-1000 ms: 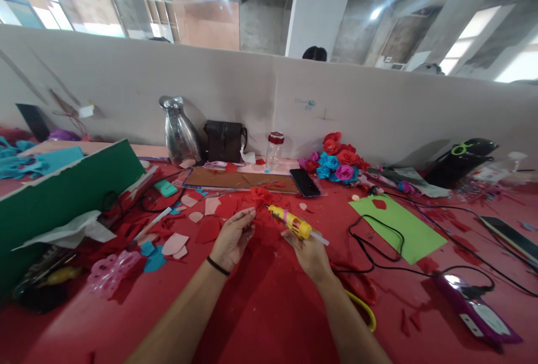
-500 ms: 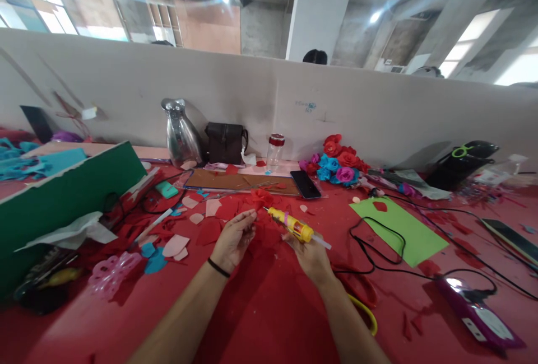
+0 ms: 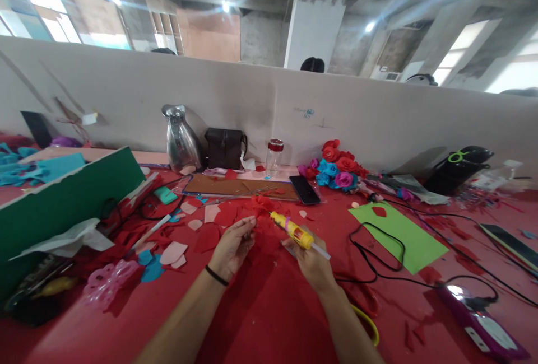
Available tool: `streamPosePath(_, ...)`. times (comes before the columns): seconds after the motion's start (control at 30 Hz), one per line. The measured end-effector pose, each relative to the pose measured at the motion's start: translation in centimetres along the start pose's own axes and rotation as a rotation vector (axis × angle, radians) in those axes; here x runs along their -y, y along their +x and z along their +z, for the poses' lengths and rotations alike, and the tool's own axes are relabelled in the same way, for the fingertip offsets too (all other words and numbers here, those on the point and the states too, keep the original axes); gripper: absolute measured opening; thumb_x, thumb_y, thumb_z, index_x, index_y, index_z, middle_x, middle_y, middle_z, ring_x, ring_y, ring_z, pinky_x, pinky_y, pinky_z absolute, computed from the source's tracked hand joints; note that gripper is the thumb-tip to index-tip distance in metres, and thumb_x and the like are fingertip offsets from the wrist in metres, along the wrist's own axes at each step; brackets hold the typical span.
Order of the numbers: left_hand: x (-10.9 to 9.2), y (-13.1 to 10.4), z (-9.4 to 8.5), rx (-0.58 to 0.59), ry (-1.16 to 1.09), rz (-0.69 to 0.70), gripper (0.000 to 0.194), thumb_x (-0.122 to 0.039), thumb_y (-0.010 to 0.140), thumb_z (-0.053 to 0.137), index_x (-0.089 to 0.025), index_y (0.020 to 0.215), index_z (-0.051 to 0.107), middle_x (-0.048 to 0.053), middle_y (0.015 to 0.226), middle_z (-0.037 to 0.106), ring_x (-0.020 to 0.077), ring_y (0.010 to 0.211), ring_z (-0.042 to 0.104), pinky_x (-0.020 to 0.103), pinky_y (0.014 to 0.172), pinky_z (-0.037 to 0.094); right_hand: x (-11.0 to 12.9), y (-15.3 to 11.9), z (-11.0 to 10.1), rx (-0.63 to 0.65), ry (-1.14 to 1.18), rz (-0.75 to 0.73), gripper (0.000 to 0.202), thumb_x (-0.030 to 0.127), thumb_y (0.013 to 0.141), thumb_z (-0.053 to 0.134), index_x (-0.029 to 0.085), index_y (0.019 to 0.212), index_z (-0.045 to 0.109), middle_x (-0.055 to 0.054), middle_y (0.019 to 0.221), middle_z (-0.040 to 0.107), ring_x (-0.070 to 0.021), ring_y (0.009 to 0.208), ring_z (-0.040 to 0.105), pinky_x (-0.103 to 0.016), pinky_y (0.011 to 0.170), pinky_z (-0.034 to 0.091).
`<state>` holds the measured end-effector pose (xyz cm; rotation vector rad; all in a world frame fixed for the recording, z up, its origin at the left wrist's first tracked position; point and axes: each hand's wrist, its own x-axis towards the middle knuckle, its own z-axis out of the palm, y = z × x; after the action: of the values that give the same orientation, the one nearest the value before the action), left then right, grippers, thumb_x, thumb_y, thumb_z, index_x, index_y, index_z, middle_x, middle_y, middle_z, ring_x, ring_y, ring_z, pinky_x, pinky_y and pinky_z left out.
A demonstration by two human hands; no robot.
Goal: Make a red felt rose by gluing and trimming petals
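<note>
My left hand (image 3: pixel 235 246), with a black band at the wrist, is closed, thumb and fingers pinched together. At its fingertips is a red paper flower (image 3: pixel 261 203), which seems to be held from below; the grip point blends into the red table. My right hand (image 3: pixel 313 260) is wrapped round a yellow glue gun (image 3: pixel 294 231) with a clear glue stick out of its back end. The gun's nozzle points left, close to the flower and the left fingertips. Red scissors with a yellow inner handle (image 3: pixel 367 322) lie partly hidden under my right forearm.
Cut paper petals (image 3: pixel 173 253) litter the left side beside a green board (image 3: pixel 75 201). Behind stand a steel jug (image 3: pixel 181 140), a dark bag (image 3: pixel 226 148), a glass jar (image 3: pixel 274 159), a phone (image 3: pixel 305 189) and paper roses (image 3: pixel 336 168). Black cable (image 3: pixel 403 271) loops across green paper (image 3: pixel 395 232) to a power strip (image 3: pixel 483 325).
The view has tilted slightly upward, so things sit a little lower. The glue gun's nozzle has drawn slightly right, away from my left fingertips. Both hands keep their grips.
</note>
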<state>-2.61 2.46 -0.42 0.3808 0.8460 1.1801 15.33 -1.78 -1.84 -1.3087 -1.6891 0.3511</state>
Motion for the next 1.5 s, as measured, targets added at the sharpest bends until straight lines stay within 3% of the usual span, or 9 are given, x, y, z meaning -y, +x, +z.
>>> streamPosePath(0.13, -0.3, -0.1, -0.1, -0.011, -0.007, -0.004, 0.010, -0.003, 0.072, 0.065, -0.013, 0.072, 0.061, -0.005, 0.054, 0.056, 0.0024, 0.040, 0.051, 0.010, 0.038, 0.038, -1.2, -0.2, -2.3, 0.045, -0.415, 0.160, 0.028, 0.048, 0.086, 0.051, 0.021, 0.077, 0.055, -0.004, 0.064, 0.064, -0.0200, 0.055, 0.061, -0.026, 0.049, 0.038)
streamPosePath(0.23, -0.5, -0.2, -0.2, -0.003, -0.043, 0.006, 0.011, -0.004, 0.072, 0.065, -0.014, 0.071, 0.060, -0.006, 0.052, 0.054, 0.0024, 0.040, 0.050, 0.011, 0.038, 0.038, -3.0, -1.0, -4.4, 0.120, -0.810, 0.316, 0.016, 0.033, 0.084, 0.056, 0.018, 0.084, 0.058, -0.010, 0.076, 0.066, -0.0215, 0.059, 0.063, -0.027, 0.050, 0.037)
streamPosePath(0.4, -0.5, -0.4, 0.0, 0.048, -0.112, -0.004, 0.011, -0.003, 0.073, 0.063, -0.014, 0.076, 0.060, -0.005, 0.056, 0.056, 0.0029, 0.042, 0.051, 0.012, 0.041, 0.041, -3.6, -1.4, -6.1, 0.134, -0.990, 0.373, 0.023, 0.017, 0.074, 0.063, 0.013, 0.096, 0.065, -0.022, 0.103, 0.064, -0.0349, 0.088, 0.063, -0.042, 0.069, 0.047)
streamPosePath(0.47, -0.4, -0.6, 0.1, 0.088, -0.134, 0.000, 0.012, -0.003, 0.072, 0.064, -0.014, 0.076, 0.060, -0.005, 0.060, 0.058, 0.0025, 0.043, 0.050, 0.012, 0.042, 0.041, -1.9, -0.4, -5.3, 0.042, -0.922, 0.256, 0.032, 0.011, 0.070, 0.061, 0.015, 0.102, 0.065, -0.021, 0.114, 0.061, -0.0401, 0.102, 0.057, -0.051, 0.077, 0.045)
streamPosePath(0.57, -0.3, -1.0, 0.3, 0.171, -0.154, 0.027, 0.013, -0.004, 0.069, 0.067, -0.014, 0.074, 0.060, -0.004, 0.062, 0.058, 0.0021, 0.045, 0.048, 0.011, 0.045, 0.042, 1.5, 1.7, -2.3, -0.024, -0.421, 0.033, 0.024, 0.015, 0.079, 0.054, 0.019, 0.098, 0.066, -0.013, 0.107, 0.066, -0.0284, 0.100, 0.060, -0.043, 0.085, 0.047)
streamPosePath(0.63, -0.3, -1.2, 0.4, 0.215, -0.169, 0.030, 0.014, -0.004, 0.067, 0.069, -0.014, 0.072, 0.060, -0.004, 0.062, 0.058, 0.0023, 0.048, 0.049, 0.011, 0.047, 0.042, 3.3, 2.6, 0.1, -0.022, -0.051, 0.058, 0.018, 0.023, 0.085, 0.049, 0.019, 0.089, 0.066, -0.008, 0.088, 0.071, -0.0205, 0.079, 0.066, -0.034, 0.074, 0.052)
streamPosePath(0.73, -0.4, -1.4, 0.5, 0.229, -0.164, 0.021, 0.016, -0.005, 0.064, 0.071, -0.014, 0.071, 0.060, -0.003, 0.062, 0.057, 0.0025, 0.050, 0.050, 0.011, 0.049, 0.042, 4.6, 2.6, 2.4, -0.138, 0.193, 0.052, 0.014, 0.024, 0.084, 0.051, 0.018, 0.086, 0.063, -0.006, 0.083, 0.069, -0.0173, 0.074, 0.064, -0.029, 0.070, 0.052)
streamPosePath(1.0, 0.4, -1.1, 0.5, 0.206, 0.013, 0.143, 0.021, -0.013, 0.057, 0.079, -0.015, 0.067, 0.061, -0.005, 0.060, 0.055, 0.0033, 0.050, 0.048, 0.014, 0.050, 0.039, 5.0, 1.1, 2.0, -0.458, -0.114, -0.292, 0.013, 0.023, 0.080, 0.062, 0.020, 0.092, 0.061, -0.005, 0.086, 0.060, -0.0196, 0.083, 0.055, -0.039, 0.081, 0.047)
streamPosePath(1.5, 0.9, -1.1, 0.4, 0.213, 0.061, 0.113, 0.020, -0.010, 0.052, 0.077, -0.015, 0.064, 0.063, -0.004, 0.057, 0.059, 0.0053, 0.051, 0.051, 0.016, 0.052, 0.041, 5.1, 1.3, 2.1, -0.507, -0.350, -0.416, 0.012, 0.017, 0.084, 0.057, 0.023, 0.089, 0.065, -0.004, 0.081, 0.050, -0.0173, 0.075, 0.049, -0.034, 0.072, 0.041)
